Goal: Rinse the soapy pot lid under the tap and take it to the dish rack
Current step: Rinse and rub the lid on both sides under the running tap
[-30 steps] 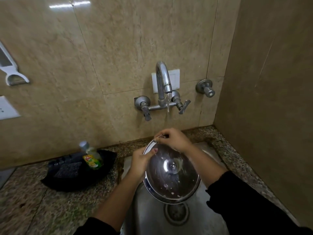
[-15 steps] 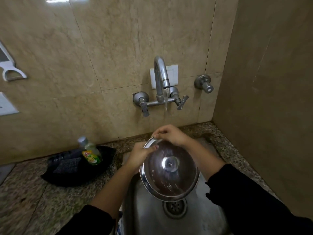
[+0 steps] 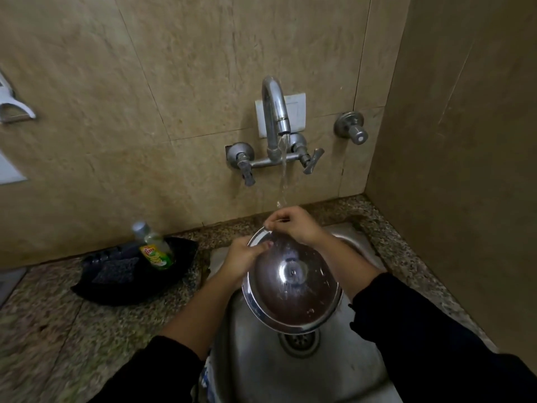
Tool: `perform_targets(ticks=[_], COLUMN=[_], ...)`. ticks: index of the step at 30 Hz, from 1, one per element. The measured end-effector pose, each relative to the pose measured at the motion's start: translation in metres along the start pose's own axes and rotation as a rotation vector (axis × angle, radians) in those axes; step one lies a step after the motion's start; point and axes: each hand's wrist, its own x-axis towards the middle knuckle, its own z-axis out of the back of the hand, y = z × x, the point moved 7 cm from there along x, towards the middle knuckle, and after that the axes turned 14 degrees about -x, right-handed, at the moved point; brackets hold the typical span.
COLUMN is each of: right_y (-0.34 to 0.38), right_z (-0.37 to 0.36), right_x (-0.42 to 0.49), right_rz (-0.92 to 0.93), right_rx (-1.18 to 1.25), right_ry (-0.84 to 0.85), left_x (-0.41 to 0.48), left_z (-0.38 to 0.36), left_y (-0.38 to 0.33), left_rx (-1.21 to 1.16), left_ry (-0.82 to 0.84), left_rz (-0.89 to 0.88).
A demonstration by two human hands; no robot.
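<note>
A round steel pot lid (image 3: 292, 295) is held tilted over the steel sink (image 3: 255, 362), its inner side with a centre rivet facing me, wet and speckled with drops. My left hand (image 3: 242, 258) grips its left rim with the thumb on the inner face. My right hand (image 3: 292, 225) pinches the top rim. The wall tap (image 3: 274, 117) runs a thin stream of water that falls onto my right hand at the lid's upper edge. No dish rack is in view.
A black tray (image 3: 128, 280) on the granite counter (image 3: 58, 330) left of the sink holds a dish soap bottle (image 3: 154, 248) and a dark scrub pad (image 3: 116, 270). Sink drain (image 3: 299, 340) lies below the lid. A tiled wall closes the right side.
The water stream has grown longer and now reaches my right hand. The lid has turned slightly in my hands and shows fewer soap flecks. The view shifted down a little.
</note>
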Motion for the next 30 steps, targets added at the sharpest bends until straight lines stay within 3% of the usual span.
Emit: perform_targets(ticks=[2,5,8,11,14,17,20,23,28,30], right_y=[-0.017,-0.059,-0.057,-0.028,-0.032,-0.060,-0.082,-0.078,-0.031,-0.043], right_z=[0.013,0.033,0.017,-0.002,-0.002,0.004,-0.003,-0.033,-0.103,-0.107], right_x=[-0.003,-0.013,-0.014,-0.008,-0.010,-0.038,-0.067,-0.065,-0.074,-0.089], right_rz=[-0.067,-0.225,-0.241,-0.126,-0.126,-0.238,-0.284,-0.217,0.313,0.416], right_rx=[0.042,0.188,0.171,0.007,-0.116,-0.407,-0.772,-0.908,-0.897,-0.943], right_ry=[-0.086,-0.239,-0.196,-0.139,-0.159,-0.306,-0.475,-0.344,0.064,0.143], left_x=[-0.004,-0.007,-0.001,0.000,-0.004,-0.006,-0.012,-0.015,-0.009,-0.003], left_z=[0.010,0.030,0.032,0.018,0.024,0.040,0.048,0.038,0.022,0.037], left_y=[0.005,0.024,0.033,0.035,0.046,0.061,0.070,0.077,0.086,0.089], left_rx=[-0.014,-0.157,-0.112,-0.094,-0.067,-0.026,-0.190,-0.281,-0.414,-0.420], left_ry=[-0.065,-0.127,-0.090,-0.056,-0.141,-0.228,-0.319,-0.369,-0.427,-0.471], left_rz=[-0.036,0.054,0.149,0.163,0.143,0.118,0.094,0.103,0.129,0.102])
